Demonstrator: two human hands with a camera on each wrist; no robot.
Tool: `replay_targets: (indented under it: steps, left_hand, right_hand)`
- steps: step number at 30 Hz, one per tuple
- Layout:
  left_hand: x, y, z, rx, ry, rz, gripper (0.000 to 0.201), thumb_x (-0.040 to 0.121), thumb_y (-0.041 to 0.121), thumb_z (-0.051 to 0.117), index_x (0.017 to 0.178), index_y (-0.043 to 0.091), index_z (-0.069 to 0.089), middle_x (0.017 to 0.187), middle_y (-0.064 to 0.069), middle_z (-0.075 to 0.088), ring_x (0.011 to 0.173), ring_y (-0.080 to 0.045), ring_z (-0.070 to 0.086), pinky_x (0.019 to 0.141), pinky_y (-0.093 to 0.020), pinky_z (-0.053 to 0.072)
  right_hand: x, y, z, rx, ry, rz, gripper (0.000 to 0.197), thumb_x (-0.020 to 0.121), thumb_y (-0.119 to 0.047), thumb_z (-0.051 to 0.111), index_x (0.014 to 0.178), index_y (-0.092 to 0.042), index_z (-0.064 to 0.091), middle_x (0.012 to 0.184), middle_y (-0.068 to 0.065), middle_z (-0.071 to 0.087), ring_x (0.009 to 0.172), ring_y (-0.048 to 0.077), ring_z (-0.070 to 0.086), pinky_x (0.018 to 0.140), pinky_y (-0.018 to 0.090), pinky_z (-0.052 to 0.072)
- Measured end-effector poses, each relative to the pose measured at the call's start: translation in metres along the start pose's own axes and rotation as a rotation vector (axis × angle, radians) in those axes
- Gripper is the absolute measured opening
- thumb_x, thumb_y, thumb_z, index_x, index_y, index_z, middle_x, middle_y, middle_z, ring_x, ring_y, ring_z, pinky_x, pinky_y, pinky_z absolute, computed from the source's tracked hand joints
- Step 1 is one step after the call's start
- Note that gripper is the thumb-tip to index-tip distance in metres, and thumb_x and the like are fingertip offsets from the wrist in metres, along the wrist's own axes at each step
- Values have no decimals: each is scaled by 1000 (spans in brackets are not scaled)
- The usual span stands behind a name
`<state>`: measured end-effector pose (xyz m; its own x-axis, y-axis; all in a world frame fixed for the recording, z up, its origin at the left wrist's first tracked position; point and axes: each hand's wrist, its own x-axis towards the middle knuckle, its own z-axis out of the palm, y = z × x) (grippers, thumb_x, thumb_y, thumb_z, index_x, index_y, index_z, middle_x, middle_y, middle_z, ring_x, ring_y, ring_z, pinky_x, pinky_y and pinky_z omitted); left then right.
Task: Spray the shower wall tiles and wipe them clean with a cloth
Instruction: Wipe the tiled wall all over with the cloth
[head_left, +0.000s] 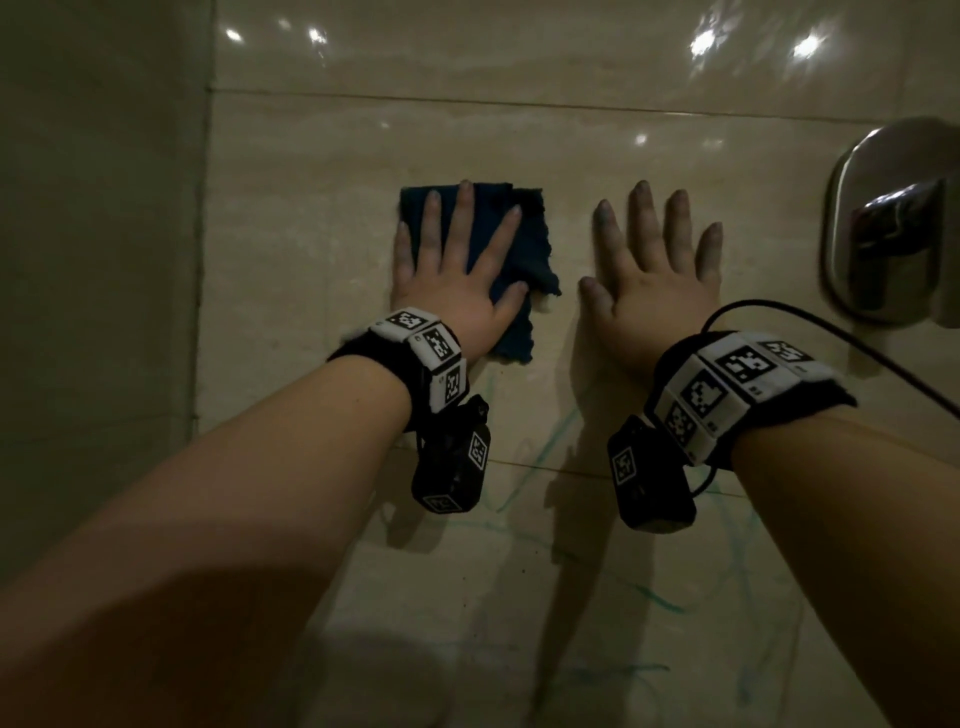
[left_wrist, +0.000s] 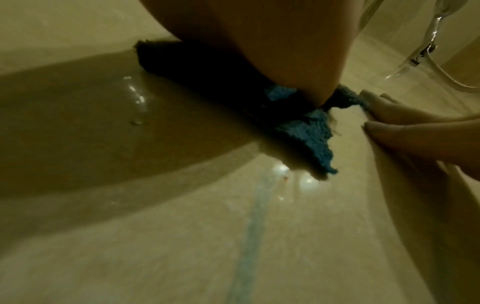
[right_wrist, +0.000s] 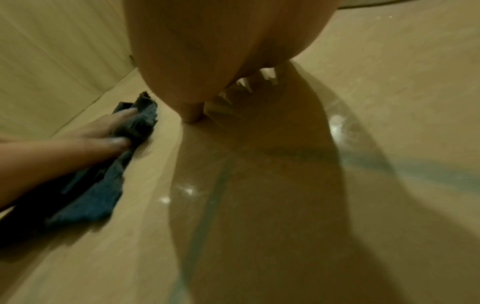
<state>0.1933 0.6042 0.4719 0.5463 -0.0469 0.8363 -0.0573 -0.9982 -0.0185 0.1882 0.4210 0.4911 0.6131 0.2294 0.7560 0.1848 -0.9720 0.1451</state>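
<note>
Left hand (head_left: 457, 270) lies flat with fingers spread and straight, pressing a dark blue cloth (head_left: 524, 249) against the beige wall tiles (head_left: 519, 140); the cloth sits under palm and fingers, its ragged edge sticking out on the thumb side; right hand (head_left: 654, 275) also flat, fingers splayed, holding nothing, palm on bare tile just beside the cloth, not touching it; both wrists carry marker bands (head_left: 737, 384); teal streaks (head_left: 660, 597) mark the tiles below the wrists; chrome shower fitting (head_left: 893, 223) at right edge.
</note>
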Motion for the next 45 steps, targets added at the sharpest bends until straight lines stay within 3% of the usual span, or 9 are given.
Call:
replay_targets:
  steps: [7, 20, 24, 30, 35, 45]
  left_hand:
    - [-21, -18, 9, 63, -68, 12, 68, 94, 61, 19, 141, 41, -26, 152, -2, -33, 139, -29, -29, 112, -49, -15]
    - [25, -34, -24, 6, -18, -53, 66, 95, 58, 21, 146, 39, -17, 155, -3, -27, 142, -31, -22, 115, -51, -10]
    - [13, -37, -13, 35, 10, -38, 66, 95, 57, 19, 146, 38, -18, 155, -5, -25, 142, -32, -20, 115, -50, -10]
    - [-23, -49, 6, 72, -64, -43, 67, 95, 58, 18, 143, 38, -24, 153, -5, -31, 141, -31, -25, 114, -50, -13]
    - [-19, -52, 5, 77, -117, -47, 67, 95, 60, 18, 141, 41, -27, 151, -2, -36, 139, -30, -29, 114, -50, -13]
    - [24, -58, -23, -4, -9, -97, 66, 95, 58, 20, 146, 38, -18, 155, -4, -27, 142, -31, -22, 115, -51, -10]
  right_hand:
    - [2, -11, 5, 31, 22, 65, 63, 98, -48, 18, 147, -29, -17, 154, 2, -28, 140, 30, -26, 112, 56, -14]
    - [1, -14, 4, 37, 30, 74, 63, 98, -46, 19, 148, -29, -15, 154, 4, -26, 141, 31, -24, 113, 56, -12]
    - [1, -22, 0, 36, 35, 103, 63, 99, -43, 23, 149, -26, -13, 155, 6, -24, 141, 31, -22, 114, 55, -10]
    - [17, -44, -11, 11, 42, 59, 68, 96, -53, 23, 149, -28, -13, 154, 5, -26, 141, 29, -23, 111, 57, -11]
    - [20, -53, -5, 20, 31, 81, 69, 96, -53, 21, 148, -26, -16, 154, 6, -27, 141, 31, -25, 110, 58, -13]
    - [21, -52, -3, 23, 29, 79, 68, 96, -52, 19, 147, -26, -18, 154, 6, -28, 140, 31, -25, 110, 58, -14]
